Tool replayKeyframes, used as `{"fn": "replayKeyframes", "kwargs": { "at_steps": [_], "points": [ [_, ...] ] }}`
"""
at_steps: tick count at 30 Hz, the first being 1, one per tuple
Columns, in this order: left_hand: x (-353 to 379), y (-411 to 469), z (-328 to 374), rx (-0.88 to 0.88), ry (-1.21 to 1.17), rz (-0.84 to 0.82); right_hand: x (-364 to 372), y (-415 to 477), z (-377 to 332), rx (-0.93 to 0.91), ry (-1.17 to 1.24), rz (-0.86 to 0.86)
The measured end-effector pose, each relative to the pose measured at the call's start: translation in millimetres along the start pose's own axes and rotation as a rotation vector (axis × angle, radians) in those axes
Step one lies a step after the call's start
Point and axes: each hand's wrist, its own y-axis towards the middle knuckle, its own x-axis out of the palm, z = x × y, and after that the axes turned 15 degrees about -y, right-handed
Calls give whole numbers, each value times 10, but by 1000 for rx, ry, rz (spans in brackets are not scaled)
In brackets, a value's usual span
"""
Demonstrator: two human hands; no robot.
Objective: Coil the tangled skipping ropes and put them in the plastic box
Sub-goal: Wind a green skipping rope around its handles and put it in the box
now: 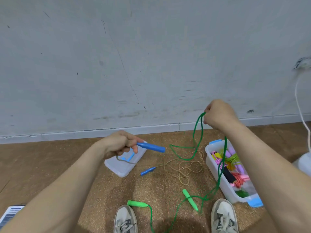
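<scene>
Right hand (218, 115) raised, fingers pinching green rope (222, 165); strands hang straight down past plastic box (216, 172) just beneath. Left hand (117, 143) grips blue handle (150, 147), long axis pointing right.

The brown speckled floor (50, 157) carries a clear plastic box (224, 185) at the right, with bundled ropes inside. A clear lid (121, 167) lies well apart to its left. Between them lie 1 blue handle (148, 171) and loose loops of tan rope (180, 170). Nearer, 2 green handles (137, 203) (191, 200) lie with green rope (218, 179) trailing, beside 2 grey shoes (125, 219).
</scene>
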Motion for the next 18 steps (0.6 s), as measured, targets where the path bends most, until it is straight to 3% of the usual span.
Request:
{"fn": "replayKeyframes", "kwargs": {
  "at_steps": [4,6,8,9,13,15,18],
  "points": [
    [-143,105,-118,55,-22,266,-87,-109,-145,-13,640,-161],
    [-172,164,-217,-5,278,315,-163,-190,-210,-60,873,-280],
    [-65,159,-251,7,647,256,-249,-240,-248,-135,1001,-405],
    [57,120,-194,85,626,209,-290,-268,-263,-179,1035,-469],
    [589,-96,193,407,-12,-99,-338,-408,-366,-364,1039,-666],
    [722,-142,313,449,-112,-222,-312,-443,-419,-409,1009,-700],
    [694,-281,452,428,-306,-267,-257,-438,-439,-458,985,-701]
  ]
}}
